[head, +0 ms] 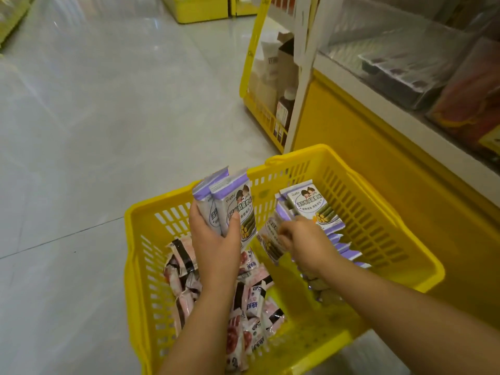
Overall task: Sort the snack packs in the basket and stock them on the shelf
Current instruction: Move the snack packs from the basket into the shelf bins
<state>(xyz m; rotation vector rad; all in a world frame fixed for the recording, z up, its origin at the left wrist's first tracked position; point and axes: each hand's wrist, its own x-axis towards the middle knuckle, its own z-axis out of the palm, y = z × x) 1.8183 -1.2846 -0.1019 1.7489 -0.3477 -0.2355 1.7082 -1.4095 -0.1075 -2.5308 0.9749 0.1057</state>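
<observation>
A yellow plastic basket (400, 239) stands on the floor in front of me. My left hand (213, 239) grips a small stack of purple-and-white snack packs (230, 196), held upright above the basket's left half. My right hand (303, 244) reaches into the right half and pinches one purple pack (270, 244) out of a row of the same packs (311, 204) leaning against the far wall. Pink, white and black packs (251, 315) lie loose in the left half of the basket.
A yellow-based shelf unit (378, 147) stands to the right, with clear bins (400, 66) of wrapped goods on it. A yellow rack (259, 85) with bottles and boxes stands at its far end. Grey tiled floor (94, 131) stretches to the left.
</observation>
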